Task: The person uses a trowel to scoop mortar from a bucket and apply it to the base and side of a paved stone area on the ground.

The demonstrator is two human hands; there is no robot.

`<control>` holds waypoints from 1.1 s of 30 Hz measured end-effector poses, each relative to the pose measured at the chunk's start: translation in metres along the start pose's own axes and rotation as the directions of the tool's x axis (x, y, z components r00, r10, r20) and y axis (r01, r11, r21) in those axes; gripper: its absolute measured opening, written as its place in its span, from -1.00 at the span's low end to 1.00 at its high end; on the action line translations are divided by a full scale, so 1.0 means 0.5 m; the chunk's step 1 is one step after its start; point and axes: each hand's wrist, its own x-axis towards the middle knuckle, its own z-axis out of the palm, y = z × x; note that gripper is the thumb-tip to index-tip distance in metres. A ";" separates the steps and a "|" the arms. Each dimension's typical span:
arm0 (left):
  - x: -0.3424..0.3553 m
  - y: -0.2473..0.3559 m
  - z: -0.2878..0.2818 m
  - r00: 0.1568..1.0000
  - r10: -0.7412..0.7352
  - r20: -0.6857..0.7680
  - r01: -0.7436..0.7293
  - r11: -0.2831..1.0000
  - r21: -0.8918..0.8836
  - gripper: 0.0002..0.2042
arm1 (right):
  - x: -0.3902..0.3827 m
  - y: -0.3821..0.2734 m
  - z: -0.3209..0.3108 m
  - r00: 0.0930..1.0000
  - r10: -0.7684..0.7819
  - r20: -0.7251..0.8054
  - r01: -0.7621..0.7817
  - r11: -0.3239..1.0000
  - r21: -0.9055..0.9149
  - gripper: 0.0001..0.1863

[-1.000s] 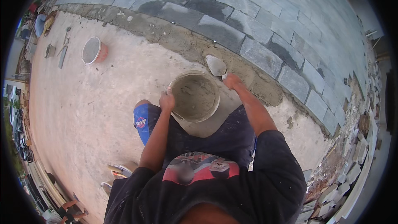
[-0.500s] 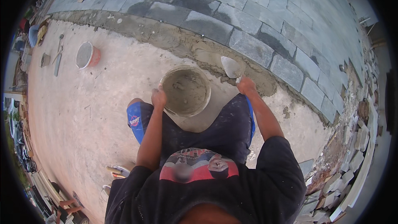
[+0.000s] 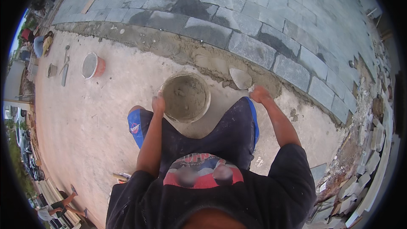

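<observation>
In the head view, the right hand is closed around the handle of a trowel, its pale, rounded blade over the wet mortar strip along the near edge of the grey paving. The left hand grips the left rim of a round, pale-rimmed bucket near that edge, holding lumpy grey-brown mortar.

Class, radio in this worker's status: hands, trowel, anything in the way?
Right hand gripping trowel, blade at the mortar strip. Left hand at mortar bucket's left rim. Reddish bucket farther left, out of the way.
</observation>
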 end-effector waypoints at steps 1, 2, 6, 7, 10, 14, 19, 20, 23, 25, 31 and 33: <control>0.000 0.007 -0.001 1.000 -0.006 0.003 0.006 0.999 0.041 -0.26 | 0.003 -0.003 -0.001 0.999 0.003 -0.048 -0.001 0.999 0.050 -0.51; 0.003 0.015 -0.004 1.000 -0.013 0.006 0.012 0.997 0.081 -0.25 | 0.011 -0.012 -0.002 0.996 0.009 -0.094 0.000 0.995 0.100 -0.51; 0.041 -0.021 -0.008 0.989 -0.139 0.059 0.145 0.981 -0.125 -0.24 | 0.052 -0.097 -0.009 0.992 0.035 -0.117 -0.019 0.991 0.130 -0.54; 0.033 0.000 0.007 0.986 -0.138 0.094 0.147 0.984 -0.099 -0.25 | 0.073 -0.083 -0.004 0.988 0.067 -0.141 -0.048 0.990 0.135 -0.55; 0.050 0.014 -0.003 0.989 -0.117 0.091 0.119 0.993 -0.015 -0.27 | 0.119 -0.097 0.010 0.973 0.113 -0.203 -0.080 0.983 0.163 -0.59; 0.045 -0.037 0.009 0.992 -0.077 0.101 0.080 0.996 -0.026 -0.31 | 0.099 -0.051 0.013 0.962 0.190 -0.197 -0.160 0.974 0.162 -0.62; 0.057 -0.041 -0.022 0.963 -0.187 0.195 0.215 0.967 -0.134 -0.40 | 0.038 -0.016 0.012 0.943 0.285 -0.173 -0.254 0.950 0.184 -0.62; 0.072 -0.054 -0.022 0.975 -0.138 0.177 0.164 0.976 -0.146 -0.40 | 0.033 -0.018 0.019 0.941 0.289 -0.175 -0.255 0.947 0.194 -0.61; 0.121 -0.081 0.001 0.995 0.029 0.092 -0.016 0.990 -0.138 -0.42 | 0.072 0.013 0.092 0.961 0.159 -0.228 -0.115 0.974 0.195 -0.54; 0.111 -0.081 0.017 0.993 0.121 0.003 -0.120 0.992 -0.044 -0.44 | 0.080 -0.019 0.108 0.968 0.118 -0.223 -0.073 0.977 0.202 -0.52; 0.072 -0.026 -0.001 0.979 0.198 -0.045 -0.203 0.968 -0.150 -0.55 | 0.108 -0.272 0.039 0.974 0.145 -0.172 -0.101 0.964 0.245 -0.52; 0.083 -0.017 -0.004 0.953 0.297 -0.065 -0.301 0.951 -0.071 -0.56 | 0.129 -0.311 0.016 0.976 0.142 -0.163 -0.097 0.962 0.254 -0.51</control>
